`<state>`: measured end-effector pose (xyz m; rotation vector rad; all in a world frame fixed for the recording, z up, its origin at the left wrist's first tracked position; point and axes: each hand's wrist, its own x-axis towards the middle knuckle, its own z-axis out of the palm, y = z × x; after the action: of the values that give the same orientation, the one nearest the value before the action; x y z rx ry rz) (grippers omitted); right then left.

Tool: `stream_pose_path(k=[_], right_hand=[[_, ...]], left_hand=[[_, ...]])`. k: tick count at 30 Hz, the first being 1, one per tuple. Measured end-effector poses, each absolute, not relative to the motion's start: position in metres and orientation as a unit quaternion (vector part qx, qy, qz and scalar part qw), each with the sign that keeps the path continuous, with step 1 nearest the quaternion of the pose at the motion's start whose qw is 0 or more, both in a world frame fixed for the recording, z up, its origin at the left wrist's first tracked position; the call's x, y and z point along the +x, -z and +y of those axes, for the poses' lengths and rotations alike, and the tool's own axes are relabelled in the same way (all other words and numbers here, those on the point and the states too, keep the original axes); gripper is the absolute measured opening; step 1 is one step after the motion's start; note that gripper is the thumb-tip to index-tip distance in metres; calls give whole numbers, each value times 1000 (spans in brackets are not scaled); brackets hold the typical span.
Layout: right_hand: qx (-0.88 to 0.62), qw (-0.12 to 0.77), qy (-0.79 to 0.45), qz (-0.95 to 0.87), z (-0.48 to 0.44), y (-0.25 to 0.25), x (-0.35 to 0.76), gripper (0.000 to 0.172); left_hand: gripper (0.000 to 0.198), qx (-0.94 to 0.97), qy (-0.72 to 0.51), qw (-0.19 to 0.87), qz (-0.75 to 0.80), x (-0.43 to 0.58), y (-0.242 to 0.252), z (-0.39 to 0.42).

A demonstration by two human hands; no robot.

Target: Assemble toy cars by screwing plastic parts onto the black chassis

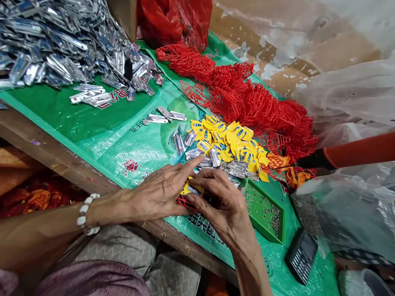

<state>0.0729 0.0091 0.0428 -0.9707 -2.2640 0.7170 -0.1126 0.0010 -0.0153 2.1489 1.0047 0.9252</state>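
Near the table's front edge, my left hand and my right hand meet around a small yellow plastic piece lying over a red plastic lattice piece. The left fingers are closed at the left side of the red piece. My right thumb and fingers pinch at the yellow piece from the right, and the fingers hide part of both pieces. Just beyond my fingertips lie loose silver strips and a heap of yellow pieces.
Red lattice pieces form a long pile behind. Silver strips are heaped at left. To the right are a green basket with tiny metal parts, a black keypad phone and a clear plastic bag. A red bag stands behind.
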Motion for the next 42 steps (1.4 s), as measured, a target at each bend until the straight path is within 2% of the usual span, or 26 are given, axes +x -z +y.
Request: stream_pose_path(k=[6, 10, 16, 26, 32, 35, 37, 40, 42], right_hand=[[-363, 273, -252, -855, 3, -41, 80, 23], [-346, 317, -248, -847, 4, -37, 82, 26], [-371, 336, -309, -809, 9, -33, 83, 25], [-363, 386, -314, -788, 4, -33, 89, 22], [-340, 362, -205, -843, 2, -31, 83, 26], [-374, 376, -101, -842, -16, -35, 83, 28], [-409, 371, -89, -829, -34, -36, 86, 29], [-422, 304, -130, -844, -61, -32, 90, 25], [-426, 262, -104, -860, -73, -23, 89, 24]], left_hand=[[105, 826, -320, 278, 371, -117, 11, 0], [107, 822, -316, 284, 380, -117, 9, 0], [114, 819, -312, 297, 380, -118, 7, -2], [102, 821, -316, 294, 374, -117, 11, -2], [101, 827, -319, 256, 386, -114, 14, -6], [87, 831, -321, 232, 391, -111, 13, -9], [75, 834, -324, 223, 387, -110, 10, -9], [65, 841, -326, 202, 383, -110, 8, -8], [63, 846, -324, 189, 379, -112, 8, -6]])
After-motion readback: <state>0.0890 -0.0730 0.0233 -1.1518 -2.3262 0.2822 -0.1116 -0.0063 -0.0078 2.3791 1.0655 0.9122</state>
